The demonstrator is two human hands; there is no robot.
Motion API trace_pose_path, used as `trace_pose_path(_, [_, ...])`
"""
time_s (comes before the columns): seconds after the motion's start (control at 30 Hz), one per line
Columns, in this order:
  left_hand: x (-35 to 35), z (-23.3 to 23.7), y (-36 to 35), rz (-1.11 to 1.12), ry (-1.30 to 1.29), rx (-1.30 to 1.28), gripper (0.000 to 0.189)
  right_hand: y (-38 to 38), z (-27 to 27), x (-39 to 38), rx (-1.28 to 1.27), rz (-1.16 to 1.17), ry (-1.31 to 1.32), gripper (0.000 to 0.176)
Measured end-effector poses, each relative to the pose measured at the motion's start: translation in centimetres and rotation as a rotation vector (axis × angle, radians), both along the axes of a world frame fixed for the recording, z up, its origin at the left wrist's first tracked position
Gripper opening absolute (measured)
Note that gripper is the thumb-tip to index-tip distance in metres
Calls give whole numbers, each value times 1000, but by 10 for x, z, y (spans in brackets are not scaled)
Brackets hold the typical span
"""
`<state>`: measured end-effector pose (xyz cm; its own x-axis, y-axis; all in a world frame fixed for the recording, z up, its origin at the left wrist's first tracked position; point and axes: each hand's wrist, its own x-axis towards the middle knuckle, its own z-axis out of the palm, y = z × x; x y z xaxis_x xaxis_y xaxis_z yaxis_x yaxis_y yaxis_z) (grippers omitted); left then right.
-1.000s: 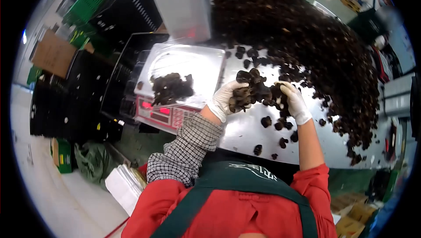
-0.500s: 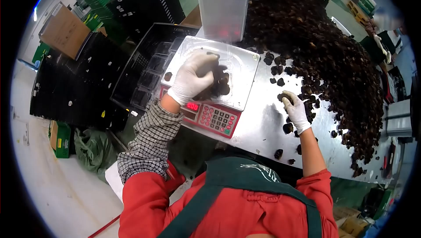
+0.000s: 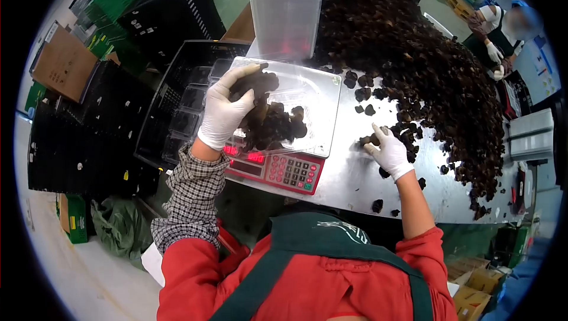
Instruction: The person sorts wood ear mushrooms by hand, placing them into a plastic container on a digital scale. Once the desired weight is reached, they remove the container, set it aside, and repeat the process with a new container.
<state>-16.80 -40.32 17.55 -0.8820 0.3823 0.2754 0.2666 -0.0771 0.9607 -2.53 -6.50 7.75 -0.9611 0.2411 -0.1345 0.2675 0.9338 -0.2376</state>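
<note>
As they seemed light and brittle, mushrooms (image 3: 272,127) were clasped loosely in the left hand (image 3: 228,109); the grip of the right hand (image 3: 387,150) was unclear.

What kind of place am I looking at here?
Probably a food packing workshop: a huge heap of dark mushrooms on a steel table, a scale with a clear tray where the gloved left hand holds some, and stacked plastic crates.

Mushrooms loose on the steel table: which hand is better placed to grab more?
Right: the right hand touches loose mushrooms beside the pile, while the left hand holds others over the scale.
</note>
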Motion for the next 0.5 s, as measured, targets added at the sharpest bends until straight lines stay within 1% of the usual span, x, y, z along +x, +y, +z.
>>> trace_pose_path(0.07, [-2, -6, -3, 8, 32, -6, 40, -15, 9, -13, 168, 81, 130, 46])
trace_pose_path(0.1, [-2, -10, -5, 13, 47, -10, 40, -25, 13, -20, 22, 185, 392, 35])
trace_pose_path(0.13, [-3, -13, -7, 16, 33, -23, 40, -46, 32, -32, -43, 284, 497, 25])
trace_pose_path(0.17, [-3, -15, -9, 19, 21, -37, 40, -64, 46, -43, -90, 396, 547, 20])
trace_pose_path(0.2, [-3, -17, -11, 24, 10, -50, 40, -77, 46, -55, -138, 481, 557, 21])
trace_pose_path(0.23, [-1, -15, -11, 19, -6, -17, 40, -98, 55, -61, -140, 514, 517, 23])
trace_pose_path(0.27, [0, -16, -11, 12, 27, 5, 40, -112, 56, -69, -74, 555, 467, 23])
trace_pose_path(0.33, [-1, -18, -17, -15, -30, 14, 42, -127, 48, -80, 141, 563, 350, 20])
trace_pose_path(0.37, [-2, -19, -18, -7, 19, 2, 42, -129, 45, -83, 145, 564, 317, 19])
trace_pose_path(0.43, [-4, -21, -21, -9, 33, 6, 43, -131, 40, -87, 156, 565, 249, 17])
trace_pose_path(0.5, [-7, -24, -23, -2, 39, 14, 43, -130, 32, -88, 138, 546, 311, 16])
